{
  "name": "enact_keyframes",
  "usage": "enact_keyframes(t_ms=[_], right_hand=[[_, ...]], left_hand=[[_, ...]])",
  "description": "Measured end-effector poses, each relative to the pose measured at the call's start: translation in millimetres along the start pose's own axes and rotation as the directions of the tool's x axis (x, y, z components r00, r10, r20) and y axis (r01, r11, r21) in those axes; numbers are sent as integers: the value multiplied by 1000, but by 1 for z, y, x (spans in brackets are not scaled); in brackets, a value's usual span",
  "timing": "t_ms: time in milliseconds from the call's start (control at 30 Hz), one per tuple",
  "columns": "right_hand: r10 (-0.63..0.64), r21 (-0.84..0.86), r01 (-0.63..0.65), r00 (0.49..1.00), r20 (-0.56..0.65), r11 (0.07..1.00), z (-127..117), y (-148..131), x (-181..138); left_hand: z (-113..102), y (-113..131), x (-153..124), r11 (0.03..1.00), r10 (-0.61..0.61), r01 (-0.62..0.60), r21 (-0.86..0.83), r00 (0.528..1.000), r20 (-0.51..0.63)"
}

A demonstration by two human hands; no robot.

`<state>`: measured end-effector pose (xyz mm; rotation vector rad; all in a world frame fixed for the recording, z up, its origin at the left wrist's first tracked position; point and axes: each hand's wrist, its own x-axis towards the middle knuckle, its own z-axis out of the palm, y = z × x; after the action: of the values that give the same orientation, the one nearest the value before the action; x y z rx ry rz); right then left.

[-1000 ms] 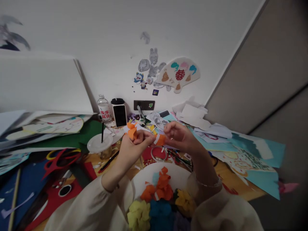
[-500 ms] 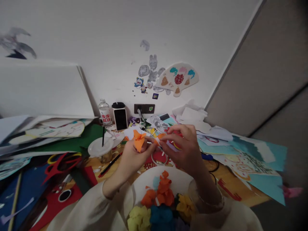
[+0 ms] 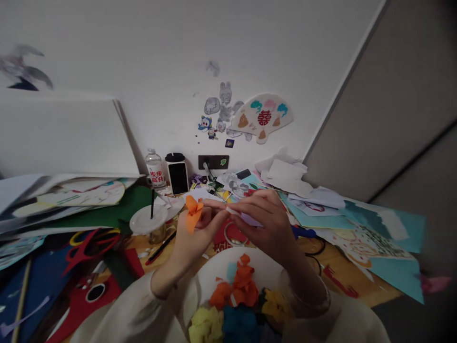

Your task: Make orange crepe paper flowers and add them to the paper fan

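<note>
My left hand (image 3: 191,240) is closed around an orange paper flower (image 3: 193,213), whose petals stick up above the knuckles. Its index finger and thumb reach right and meet the fingertips of my right hand (image 3: 266,224). Between those fingertips a small whitish piece (image 3: 233,211) shows, too small to name surely. My right hand is closed in a pinch on it. Below both hands lies a white round board (image 3: 205,272) bearing orange paper flowers (image 3: 244,281), a yellow one (image 3: 206,325), a blue one (image 3: 241,324) and an amber one (image 3: 276,305).
A lidded plastic cup (image 3: 148,220) with a straw, a bottle (image 3: 155,169) and a white cup-shaped item (image 3: 177,174) stand left of centre. Red-handled scissors (image 3: 85,247) lie at the left. Painted papers (image 3: 371,243) cover the right side. A fan-shaped board (image 3: 264,116) leans on the wall.
The orange flower in my left hand has shifted left and turned. The orange paper that showed between my right fingertips is out of sight, and both hands' fingertips are now closer together.
</note>
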<state>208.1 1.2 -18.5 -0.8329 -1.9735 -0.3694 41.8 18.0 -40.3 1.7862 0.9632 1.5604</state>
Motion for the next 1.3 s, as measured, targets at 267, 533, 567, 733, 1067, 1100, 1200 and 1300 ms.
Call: enact_keyframes(t_ms=[267,533,567,733,1067,1100,1200,1300], right_hand=[[72,28,-72,997,-12,997,0,-4,1],[30,-170,-32,999,-16,985,8,-9,-4],[19,-188,-20,1000,-11,982,8,-9,-4],[-2,-190,2,1000,1,982,8,-7,-4],[49,-55,-49,999,-14,997,4,-5,-3],[53,-35,-53,999,-1,998,3,-6,-3],[62,-13,-61,998,13,998,1,-6,-2],[63,-18,-62,998,11,998,1,-5,-2]], left_hand=[[-1,-1,-3,985,117,-115,126,993,-6],[1,-10,-5,906,352,-370,207,928,122],[1,-11,-5,901,352,-374,220,926,134],[1,-16,-5,887,349,-385,254,920,177],[0,-11,-3,928,266,-295,229,952,150],[-1,-9,-3,933,253,-278,227,958,133],[-1,-6,-3,934,253,-275,227,960,120],[-1,-7,-3,926,267,-295,234,953,143]])
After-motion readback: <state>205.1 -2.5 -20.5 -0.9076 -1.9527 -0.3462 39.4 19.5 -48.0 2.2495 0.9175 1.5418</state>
